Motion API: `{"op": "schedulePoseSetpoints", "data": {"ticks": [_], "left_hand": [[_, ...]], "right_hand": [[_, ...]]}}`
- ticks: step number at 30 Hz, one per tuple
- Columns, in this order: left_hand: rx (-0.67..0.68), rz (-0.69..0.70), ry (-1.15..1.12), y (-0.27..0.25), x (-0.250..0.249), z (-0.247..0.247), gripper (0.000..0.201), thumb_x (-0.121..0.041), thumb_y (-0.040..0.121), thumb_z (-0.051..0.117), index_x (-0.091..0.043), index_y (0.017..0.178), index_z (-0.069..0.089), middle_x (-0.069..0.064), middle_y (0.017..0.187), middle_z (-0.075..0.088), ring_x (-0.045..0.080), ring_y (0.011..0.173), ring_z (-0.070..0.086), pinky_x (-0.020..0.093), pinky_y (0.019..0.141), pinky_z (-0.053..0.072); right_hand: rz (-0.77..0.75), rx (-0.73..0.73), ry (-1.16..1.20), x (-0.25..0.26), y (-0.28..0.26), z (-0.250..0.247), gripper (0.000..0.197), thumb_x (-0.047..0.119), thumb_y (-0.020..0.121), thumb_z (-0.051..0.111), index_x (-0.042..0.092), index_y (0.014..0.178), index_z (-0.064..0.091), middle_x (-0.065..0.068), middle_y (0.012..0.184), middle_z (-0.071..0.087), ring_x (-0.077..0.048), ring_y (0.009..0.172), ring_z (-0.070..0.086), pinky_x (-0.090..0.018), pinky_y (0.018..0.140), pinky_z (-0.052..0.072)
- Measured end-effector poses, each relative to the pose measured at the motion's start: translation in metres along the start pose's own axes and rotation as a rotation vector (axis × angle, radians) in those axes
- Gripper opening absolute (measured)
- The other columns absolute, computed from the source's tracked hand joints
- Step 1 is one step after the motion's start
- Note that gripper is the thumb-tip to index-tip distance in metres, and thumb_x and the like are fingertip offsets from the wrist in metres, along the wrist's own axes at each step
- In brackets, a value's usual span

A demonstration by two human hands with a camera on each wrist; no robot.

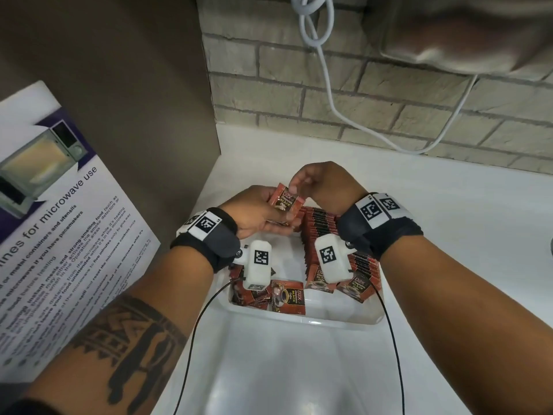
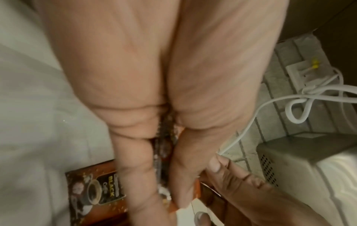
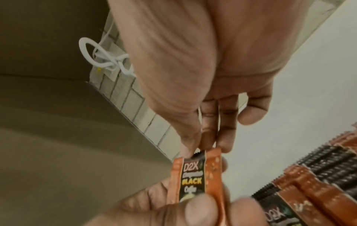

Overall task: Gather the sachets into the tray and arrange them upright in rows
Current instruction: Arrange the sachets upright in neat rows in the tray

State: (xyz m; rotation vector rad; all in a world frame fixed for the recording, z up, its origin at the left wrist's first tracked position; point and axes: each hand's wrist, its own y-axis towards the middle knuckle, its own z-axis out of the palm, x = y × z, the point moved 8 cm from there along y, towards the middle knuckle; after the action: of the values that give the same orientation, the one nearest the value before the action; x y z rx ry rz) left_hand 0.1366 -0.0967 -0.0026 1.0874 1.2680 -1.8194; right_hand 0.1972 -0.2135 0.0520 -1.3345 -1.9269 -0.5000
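Observation:
Red-and-black coffee sachets fill a white tray (image 1: 344,322) on the counter. A long upright row of sachets (image 1: 320,229) (image 3: 328,175) stands along its right side, and loose sachets (image 1: 287,296) (image 2: 96,188) lie flat at its near left. Above the tray's far end my left hand (image 1: 269,215) (image 2: 166,175) grips a small stack of sachets between thumb and fingers. My right hand (image 1: 296,185) (image 3: 201,150) pinches the top edge of the front sachet (image 1: 285,202) (image 3: 193,175) of that stack.
A microwave-use poster (image 1: 59,220) leans at the left against a brown panel (image 1: 134,85). A white cable (image 1: 329,85) hangs down the brick wall behind. A metal appliance (image 1: 463,34) sits at the upper right. White counter extends to the right of the tray.

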Motion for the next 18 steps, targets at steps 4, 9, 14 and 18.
{"op": "schedulePoseSetpoints", "data": {"ticks": [4, 9, 14, 18], "left_hand": [[0.002, 0.126, -0.094, -0.003, -0.010, 0.004, 0.037, 0.011, 0.090, 0.064, 0.001, 0.126, 0.061, 0.014, 0.111, 0.071, 0.023, 0.102, 0.074, 0.033, 0.080, 0.062], [-0.126, 0.182, 0.041, -0.006, -0.011, -0.005, 0.036, 0.005, 0.084, 0.075, 0.000, 0.119, 0.068, 0.012, 0.105, 0.076, 0.020, 0.093, 0.075, 0.029, 0.075, 0.062], [-0.288, 0.218, 0.262, -0.001, -0.016, -0.023, 0.036, -0.006, 0.072, 0.090, -0.007, 0.105, 0.076, 0.010, 0.096, 0.079, 0.026, 0.089, 0.077, 0.035, 0.074, 0.063], [-0.321, 0.234, 0.345, 0.000, -0.015, -0.025, 0.037, -0.005, 0.069, 0.092, -0.006, 0.103, 0.076, 0.009, 0.094, 0.079, 0.028, 0.088, 0.077, 0.039, 0.075, 0.064]], "right_hand": [[0.042, 0.037, 0.098, 0.000, 0.001, -0.004, 0.008, 0.021, 0.087, 0.076, 0.017, 0.086, 0.070, -0.003, 0.080, 0.072, -0.015, 0.075, 0.066, -0.027, 0.076, 0.052], [0.012, 0.019, 0.102, 0.010, -0.001, -0.009, 0.008, 0.014, 0.088, 0.075, 0.015, 0.080, 0.072, -0.002, 0.073, 0.067, -0.012, 0.067, 0.059, -0.023, 0.069, 0.048], [0.004, -0.021, 0.012, 0.013, -0.001, -0.009, 0.005, 0.019, 0.090, 0.073, 0.017, 0.085, 0.073, 0.010, 0.069, 0.064, -0.001, 0.064, 0.055, -0.016, 0.061, 0.040], [0.009, -0.033, -0.023, 0.010, 0.000, -0.006, 0.007, 0.020, 0.090, 0.072, 0.019, 0.083, 0.073, 0.010, 0.071, 0.065, -0.002, 0.066, 0.056, -0.017, 0.060, 0.039]]}}
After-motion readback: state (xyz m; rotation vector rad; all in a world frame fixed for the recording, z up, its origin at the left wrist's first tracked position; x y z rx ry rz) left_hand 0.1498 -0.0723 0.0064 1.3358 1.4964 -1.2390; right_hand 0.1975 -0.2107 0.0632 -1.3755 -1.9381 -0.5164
